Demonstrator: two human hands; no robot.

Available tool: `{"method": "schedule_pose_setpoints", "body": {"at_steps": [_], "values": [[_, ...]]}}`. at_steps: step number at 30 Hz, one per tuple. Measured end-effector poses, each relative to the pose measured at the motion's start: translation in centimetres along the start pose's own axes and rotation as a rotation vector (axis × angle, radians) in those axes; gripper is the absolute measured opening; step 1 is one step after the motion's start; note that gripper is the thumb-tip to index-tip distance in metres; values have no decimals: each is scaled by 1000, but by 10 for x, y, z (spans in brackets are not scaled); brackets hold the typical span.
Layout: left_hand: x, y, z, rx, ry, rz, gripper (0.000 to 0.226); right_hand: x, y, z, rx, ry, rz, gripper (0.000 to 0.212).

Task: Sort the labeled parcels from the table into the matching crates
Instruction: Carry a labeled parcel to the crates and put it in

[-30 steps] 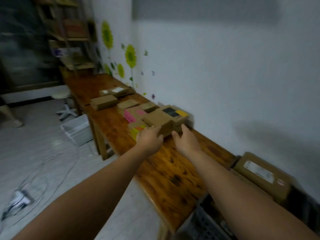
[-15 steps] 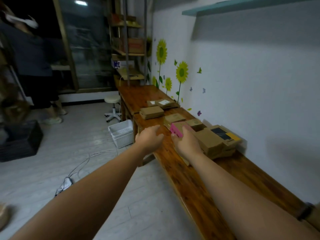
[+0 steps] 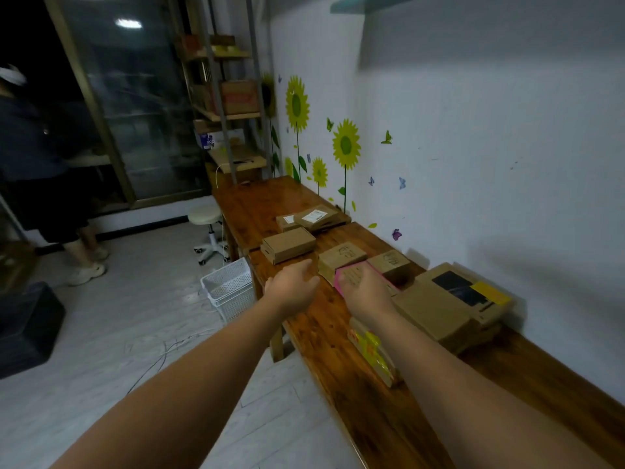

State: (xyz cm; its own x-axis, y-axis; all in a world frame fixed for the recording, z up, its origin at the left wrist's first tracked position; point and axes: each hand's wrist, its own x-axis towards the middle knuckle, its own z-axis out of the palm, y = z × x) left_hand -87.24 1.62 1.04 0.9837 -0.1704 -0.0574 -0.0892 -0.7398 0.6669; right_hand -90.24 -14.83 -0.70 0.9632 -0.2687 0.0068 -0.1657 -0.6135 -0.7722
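1. Both bare forearms stretch from the lower edge toward 12 o'clock over the long wooden table [image 3: 270, 204].
2. The left hand [image 3: 291, 285] hovers palm down above the table's outer edge. Its fingers are loosely spread and it grasps nothing.
3. The right hand [image 3: 367, 292] lies palm down on the pink-topped parcel [image 3: 350, 273]. Whether its fingers clasp the parcel cannot be told.
4. That parcel sits on the table among others: a small brown parcel [image 3: 341, 256] at its 12 o'clock, and a large box [image 3: 446, 309] at 4 o'clock.
5. A white crate [image 3: 230, 286] stands on the floor at the left hand's 9 o'clock.
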Motion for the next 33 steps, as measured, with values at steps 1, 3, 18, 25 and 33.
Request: {"method": "schedule_pose_setpoints", "body": {"at_steps": [1,3,18,25,33], "values": [[14,-1,1,2,-11,-6,60,12,1,2,-2,-5,19,72],[35,-5,3,2,-29,-19,60,30,5,8,-13,-20,43,69],[231,-60,-16,-7,-211,70,59,195,-12,80,-13,31,197,63],[337,-102,-42,-35,-323,98,60,262,-36,132,-2,102,363,67],[401,-109,-14,-57,-445,118,60,306,7,154,9,185,489,56]]}}
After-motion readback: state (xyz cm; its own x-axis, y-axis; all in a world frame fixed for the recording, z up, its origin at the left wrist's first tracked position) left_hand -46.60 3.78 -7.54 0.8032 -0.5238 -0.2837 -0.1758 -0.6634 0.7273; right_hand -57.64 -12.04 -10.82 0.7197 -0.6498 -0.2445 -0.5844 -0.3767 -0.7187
